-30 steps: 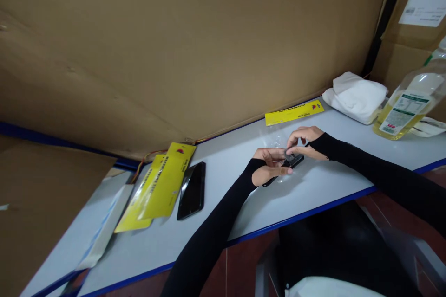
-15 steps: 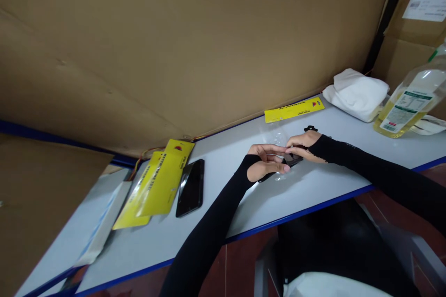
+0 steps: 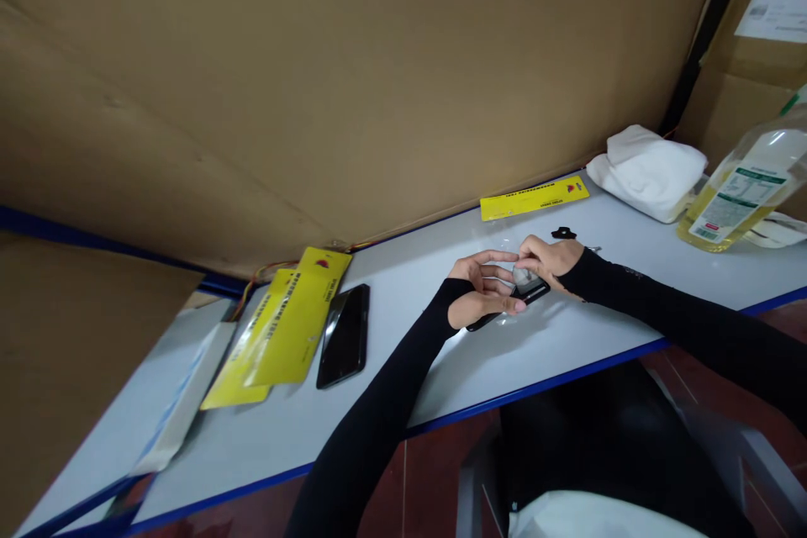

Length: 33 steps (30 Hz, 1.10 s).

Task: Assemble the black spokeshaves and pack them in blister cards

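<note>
On the table, my left hand [image 3: 482, 290] is closed around a black spokeshave body [image 3: 535, 294], with the thumb along its near side and the fingers curled behind. My right hand [image 3: 547, 259] pinches a grey metal blade [image 3: 523, 276] at the tool's middle. Fingers cover part of both pieces. Just beyond my right wrist lies a small black lobed metal part [image 3: 563, 232]. A small silver piece [image 3: 593, 249], perhaps a screw, shows beside the wrist. Some clear plastic [image 3: 506, 245] lies behind my hands.
Yellow printed cards [image 3: 293, 324] and a black phone [image 3: 344, 336] lie to the left. Another yellow card [image 3: 535, 198] lies at the back. On the right are a bundled white cloth [image 3: 646, 172] and a bottle of yellow liquid [image 3: 735, 193]. A cardboard wall [image 3: 378, 84] stands behind.
My right hand has turned and its fingers have lifted slightly, so the grey blade and more of the black body show. My left hand stays nearly in place, its fingers a little more spread.
</note>
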{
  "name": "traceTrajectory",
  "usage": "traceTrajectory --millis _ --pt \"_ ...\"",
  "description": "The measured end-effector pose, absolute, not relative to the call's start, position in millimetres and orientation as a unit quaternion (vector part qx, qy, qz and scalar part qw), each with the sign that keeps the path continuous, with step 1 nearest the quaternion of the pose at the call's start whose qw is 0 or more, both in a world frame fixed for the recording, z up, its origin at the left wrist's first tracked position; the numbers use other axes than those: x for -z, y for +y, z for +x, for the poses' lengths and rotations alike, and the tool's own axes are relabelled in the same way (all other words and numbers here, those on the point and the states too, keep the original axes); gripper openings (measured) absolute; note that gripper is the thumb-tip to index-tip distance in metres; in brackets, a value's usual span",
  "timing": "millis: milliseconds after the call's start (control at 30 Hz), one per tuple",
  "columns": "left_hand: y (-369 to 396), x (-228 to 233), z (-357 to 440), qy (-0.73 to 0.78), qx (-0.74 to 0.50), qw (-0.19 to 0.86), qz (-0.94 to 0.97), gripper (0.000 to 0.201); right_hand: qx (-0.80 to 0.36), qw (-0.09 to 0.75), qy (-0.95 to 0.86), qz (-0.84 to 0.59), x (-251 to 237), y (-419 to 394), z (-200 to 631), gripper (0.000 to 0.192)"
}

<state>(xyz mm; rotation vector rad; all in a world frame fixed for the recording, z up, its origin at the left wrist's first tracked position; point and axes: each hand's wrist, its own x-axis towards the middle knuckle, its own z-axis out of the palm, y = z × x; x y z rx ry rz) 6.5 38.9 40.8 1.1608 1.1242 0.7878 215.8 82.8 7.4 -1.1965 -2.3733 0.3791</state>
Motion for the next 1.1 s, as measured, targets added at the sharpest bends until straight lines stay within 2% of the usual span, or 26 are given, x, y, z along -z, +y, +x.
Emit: traceTrajectory --millis 167,367,500,600,733,833,967,1033,1100 --pt "37.0 -41.7 9.5 0.482 -0.35 0.623 0.507 0.07 -0.101 0.208 -0.865 -0.446 0.2 79.5 209.4 0.04" --pt "37.4 -41.5 4.9 0.47 -0.366 0.629 0.499 0.062 -0.15 0.192 -0.902 -0.357 -16.0 81.8 228.8 0.035" --pt "37.4 -39.9 2.1 0.471 -0.327 0.638 0.514 0.055 -0.172 0.164 -0.915 -0.325 -21.5 84.3 234.4 0.031" --pt "37.5 -37.1 0.5 0.458 -0.303 0.651 0.524 0.052 -0.226 0.139 -0.916 -0.301 -22.4 82.7 235.6 0.028" --pt "43.3 -37.1 -7.2 0.431 -0.246 0.698 0.516 0.051 -0.383 0.137 -0.878 -0.251 -24.7 75.3 236.5 0.026" --pt "51.6 -41.1 -17.4 0.415 -0.263 0.73 0.475 0.058 -0.478 0.171 -0.815 -0.278 -27.5 69.6 233.8 0.028" --pt "54.8 -47.8 -19.9 0.361 -0.385 0.742 0.414 0.079 -0.5 0.283 -0.738 -0.354 -29.7 69.3 227.2 0.033" --pt "48.5 -48.1 -9.8 0.336 -0.452 0.704 0.433 0.073 -0.497 0.347 -0.694 -0.389 -29.6 70.9 224.8 0.039" --pt "38.7 -44.8 6.6 0.341 -0.492 0.642 0.479 0.054 -0.49 0.392 -0.66 -0.413 -29.1 71.1 223.3 0.044"
